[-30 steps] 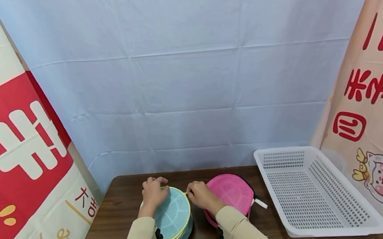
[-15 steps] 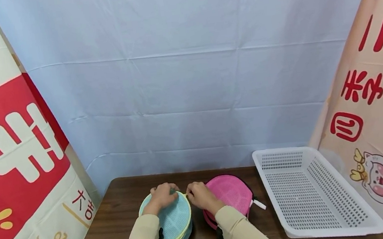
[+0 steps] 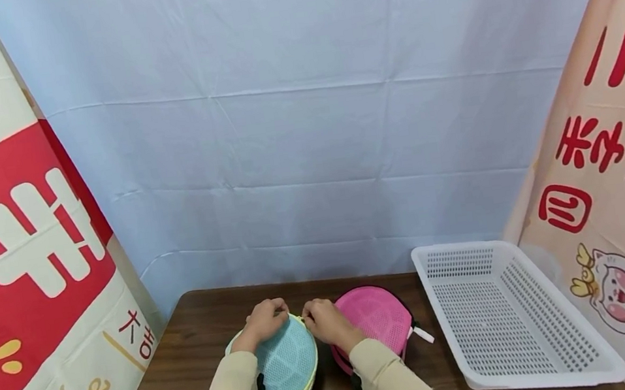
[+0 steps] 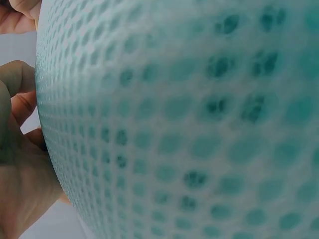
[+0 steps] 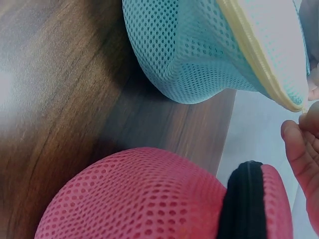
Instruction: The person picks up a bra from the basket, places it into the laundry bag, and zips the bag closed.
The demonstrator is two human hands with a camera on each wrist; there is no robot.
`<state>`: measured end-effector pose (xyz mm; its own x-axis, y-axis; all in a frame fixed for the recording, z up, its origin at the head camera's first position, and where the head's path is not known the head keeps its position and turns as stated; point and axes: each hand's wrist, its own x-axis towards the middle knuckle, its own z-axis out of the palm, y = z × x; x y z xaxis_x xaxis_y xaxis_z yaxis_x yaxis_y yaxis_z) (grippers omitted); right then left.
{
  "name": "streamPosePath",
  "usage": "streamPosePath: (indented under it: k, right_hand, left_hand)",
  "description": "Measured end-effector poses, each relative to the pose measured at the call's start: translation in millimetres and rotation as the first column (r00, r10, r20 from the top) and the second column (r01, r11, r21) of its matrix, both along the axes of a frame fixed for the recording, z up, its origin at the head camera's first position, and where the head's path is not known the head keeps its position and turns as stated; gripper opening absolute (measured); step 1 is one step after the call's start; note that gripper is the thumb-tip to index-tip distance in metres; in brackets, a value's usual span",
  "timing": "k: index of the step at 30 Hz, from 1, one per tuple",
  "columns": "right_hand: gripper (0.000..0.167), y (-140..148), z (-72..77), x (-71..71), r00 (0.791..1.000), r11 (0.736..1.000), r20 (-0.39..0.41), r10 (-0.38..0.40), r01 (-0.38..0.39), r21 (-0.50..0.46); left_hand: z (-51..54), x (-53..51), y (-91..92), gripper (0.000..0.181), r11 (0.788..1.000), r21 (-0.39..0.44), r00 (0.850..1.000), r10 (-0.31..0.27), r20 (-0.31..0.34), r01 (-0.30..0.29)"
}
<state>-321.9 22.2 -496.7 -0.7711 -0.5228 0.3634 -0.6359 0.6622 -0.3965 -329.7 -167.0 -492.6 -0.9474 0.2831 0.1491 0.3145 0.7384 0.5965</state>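
A round light-blue mesh laundry bag (image 3: 289,364) with a yellow zipper (image 5: 251,47) stands on the table, its lid tilted in the head view. My left hand (image 3: 264,323) grips the bag's far edge; in the left wrist view the fingers (image 4: 20,77) bend at the mesh rim. At the bag's far right edge my right hand (image 3: 328,321) pinches the end of the yellow zipper, thumb and finger together; the pull itself is too small to make out. Beneath the right forearm sits a pink mesh bag (image 3: 373,319) with a black zipper (image 5: 244,199), partly covered by that arm.
To the right stands a white plastic basket (image 3: 444,322) with perforated walls. Both bags rest on a dark wooden table (image 3: 166,385). A pale blue cloth (image 3: 307,156) hangs behind it, and printed cloths hang on both sides.
My left hand has shifted from above the bag's left rim to its far edge. The blue bag's lid has tilted and turned slightly. My right hand stays almost in place.
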Motion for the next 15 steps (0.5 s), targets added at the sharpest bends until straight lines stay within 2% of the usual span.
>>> streamPosePath:
  k: [15]
  right_hand:
    - [0.013,-2.6,-2.8,0.4,0.999,1.0,-0.039,-0.001,0.0,-0.012]
  left_hand:
    - [-1.2,2.6,-6.8,0.015,0.999,0.046,1.0,0.018,-0.003,-0.018]
